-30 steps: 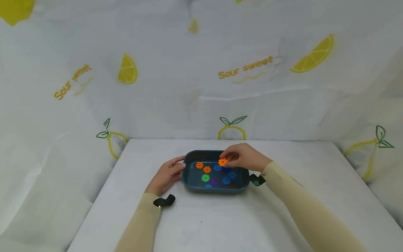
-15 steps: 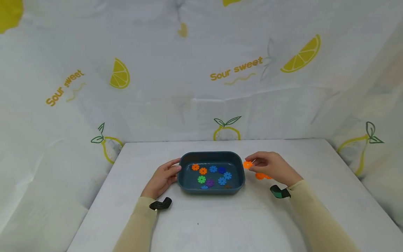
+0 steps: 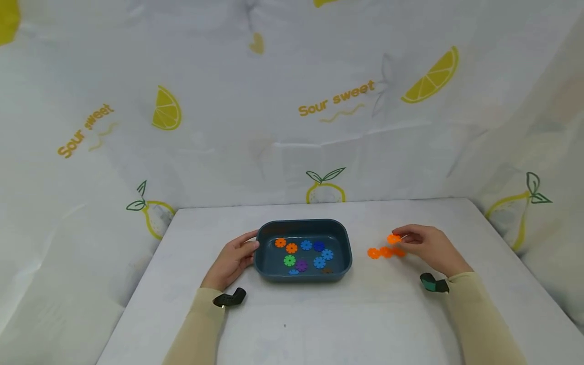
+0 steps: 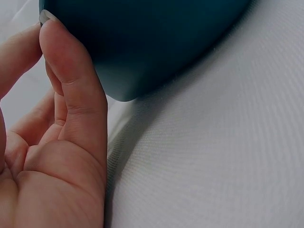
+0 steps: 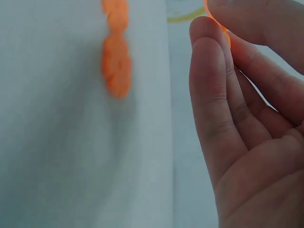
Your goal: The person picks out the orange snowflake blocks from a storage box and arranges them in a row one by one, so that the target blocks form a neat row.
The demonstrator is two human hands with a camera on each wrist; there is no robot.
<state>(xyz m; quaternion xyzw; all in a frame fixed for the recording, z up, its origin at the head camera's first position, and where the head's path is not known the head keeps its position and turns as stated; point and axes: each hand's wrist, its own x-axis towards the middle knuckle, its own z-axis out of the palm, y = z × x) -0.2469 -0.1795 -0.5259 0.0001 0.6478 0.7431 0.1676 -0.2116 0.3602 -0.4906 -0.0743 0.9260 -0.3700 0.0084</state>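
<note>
In the head view, my left hand (image 3: 231, 260) holds the left end of a dark blue-green rectangular tray (image 3: 301, 278), thumb at its rim. Inside the tray lie several notched plastic snowflake discs, among them orange ones, a green disc (image 3: 289, 260), a purple disc (image 3: 301, 265) and blue ones. To the right, my right hand (image 3: 431, 247) pinches an orange snowflake disc (image 3: 393, 239) between thumb and fingertips. That disc is held just above a row of orange discs (image 3: 386, 252) on the table; the right wrist view shows part of this row, blurred (image 5: 117, 66).
A white cloth covers the table (image 3: 292, 329). Behind it rises a pale lemon-print backdrop (image 3: 274, 172). A black band with a camera mount sits on each wrist.
My right hand has lifted the orange disc out of the tray and carried it right, over the orange row. My left hand stays at the tray. The head view has shifted slightly.
</note>
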